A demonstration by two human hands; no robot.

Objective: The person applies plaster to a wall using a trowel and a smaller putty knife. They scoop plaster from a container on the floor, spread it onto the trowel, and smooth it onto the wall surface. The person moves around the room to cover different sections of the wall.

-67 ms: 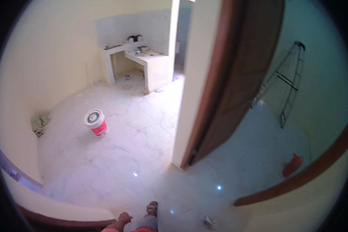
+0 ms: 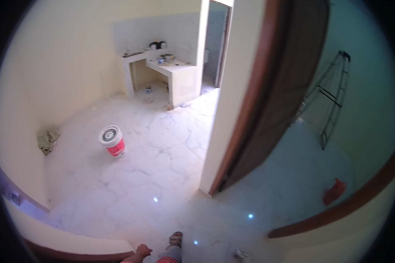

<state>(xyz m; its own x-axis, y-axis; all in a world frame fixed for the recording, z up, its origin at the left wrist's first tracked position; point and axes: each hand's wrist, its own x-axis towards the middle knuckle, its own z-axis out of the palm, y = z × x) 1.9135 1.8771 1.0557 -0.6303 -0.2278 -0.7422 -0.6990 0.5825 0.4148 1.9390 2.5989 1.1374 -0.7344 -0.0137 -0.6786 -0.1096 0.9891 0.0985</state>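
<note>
At the bottom edge, my left hand [image 2: 143,251] hangs low beside my leg, close to the end of a brown door frame [image 2: 87,258]. Its fingers look loosely curled, and nothing shows in them. A sandalled foot [image 2: 176,239] stands on the pale marbled floor just to the right of that hand. My right hand is out of the picture. Farther off on the floor sits a white and pink paint bucket [image 2: 113,141] with a lid, away from my hand.
A tiled counter [image 2: 183,83] with cans and small items stands at the back. A brown door [image 2: 274,101] hangs open beside a wall end. Beyond it a ladder [image 2: 335,101] leans on the wall, with a red bag-like thing [image 2: 335,192] below. Crumpled cloth [image 2: 48,141] lies left.
The view has shifted slightly, so the room sits a little lower and more to the right. My left hand is slightly lower in the picture. The bucket and ladder stay in place.
</note>
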